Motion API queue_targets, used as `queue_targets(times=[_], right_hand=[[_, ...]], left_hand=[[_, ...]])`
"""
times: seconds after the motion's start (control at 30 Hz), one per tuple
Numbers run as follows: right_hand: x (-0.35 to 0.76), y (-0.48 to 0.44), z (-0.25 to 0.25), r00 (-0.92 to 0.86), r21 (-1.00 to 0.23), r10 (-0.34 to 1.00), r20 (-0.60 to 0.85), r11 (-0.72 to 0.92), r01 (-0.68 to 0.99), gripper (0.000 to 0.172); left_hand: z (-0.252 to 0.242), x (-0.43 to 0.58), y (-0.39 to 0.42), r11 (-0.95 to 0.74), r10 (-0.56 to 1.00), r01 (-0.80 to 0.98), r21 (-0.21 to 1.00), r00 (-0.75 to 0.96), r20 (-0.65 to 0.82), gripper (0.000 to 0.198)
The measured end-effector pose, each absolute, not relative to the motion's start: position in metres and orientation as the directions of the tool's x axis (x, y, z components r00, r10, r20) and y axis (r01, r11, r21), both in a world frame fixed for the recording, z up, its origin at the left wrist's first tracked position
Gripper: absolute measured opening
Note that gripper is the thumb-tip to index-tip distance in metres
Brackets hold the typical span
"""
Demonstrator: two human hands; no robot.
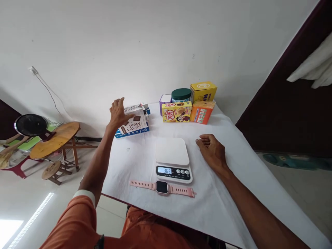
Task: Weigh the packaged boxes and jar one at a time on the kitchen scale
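My left hand (118, 114) is at a white and blue "Super Meal" box (137, 121) at the table's left. Its thumb stretches across the box front and its fingers point up, spread from the thumb; whether it touches the box is unclear. Loosely curled, my right hand (212, 150) rests right of the kitchen scale, with nothing visible in it. The white scale (172, 152) has a bare platform, and its display appears to read 363. In front of the scale lies a smartwatch (162, 187) with a pink strap, stretched out flat.
Along the back stand a yellow snack box (176, 112), an orange pack (202, 112), a green-lidded tub (181, 94), a purple box (165, 100) and a taller yellow box (204, 90). Left of the white-clothed table (207, 204) are a round wooden table (62, 138) and a stool (52, 169).
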State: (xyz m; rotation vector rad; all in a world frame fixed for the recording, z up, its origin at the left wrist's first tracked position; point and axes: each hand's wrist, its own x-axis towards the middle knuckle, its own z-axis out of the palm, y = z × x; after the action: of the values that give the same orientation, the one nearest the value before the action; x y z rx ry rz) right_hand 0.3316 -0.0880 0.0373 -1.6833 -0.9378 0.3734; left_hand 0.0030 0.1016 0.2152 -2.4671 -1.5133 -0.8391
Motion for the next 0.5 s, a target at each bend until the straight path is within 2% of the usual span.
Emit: queue_targets(times=[0.07,0.13,0.2,0.37,0.5], right_hand=[[0.331,-0.088,0.037,0.632,-0.917,0.741,0.228,-0.056,0.396,0.025],[0.332,-0.088,0.037,0.627,-0.915,0.742,0.237,-0.046,0.401,0.025],[0.332,-0.088,0.036,0.624,-0.912,0.742,0.245,-0.042,0.408,0.025],[0.334,-0.087,0.031,0.622,-0.906,0.736,0.266,-0.029,0.422,0.024],[0.334,-0.087,0.032,0.628,-0.912,0.742,0.233,-0.058,0.407,0.022]], left_hand=[[0.219,-0.017,0.113,-0.425,0.867,0.892,0.155,0.353,0.351,0.089],[0.216,-0.027,0.122,-0.43,0.883,0.889,0.155,0.379,0.277,0.077],[0.213,-0.031,0.127,-0.46,0.868,0.87,0.179,0.398,0.296,0.068],[0.211,-0.032,0.126,-0.507,0.841,0.806,0.306,0.385,0.379,0.065],[0.223,-0.033,0.11,-0.54,0.81,0.778,0.32,0.377,0.449,0.064]])
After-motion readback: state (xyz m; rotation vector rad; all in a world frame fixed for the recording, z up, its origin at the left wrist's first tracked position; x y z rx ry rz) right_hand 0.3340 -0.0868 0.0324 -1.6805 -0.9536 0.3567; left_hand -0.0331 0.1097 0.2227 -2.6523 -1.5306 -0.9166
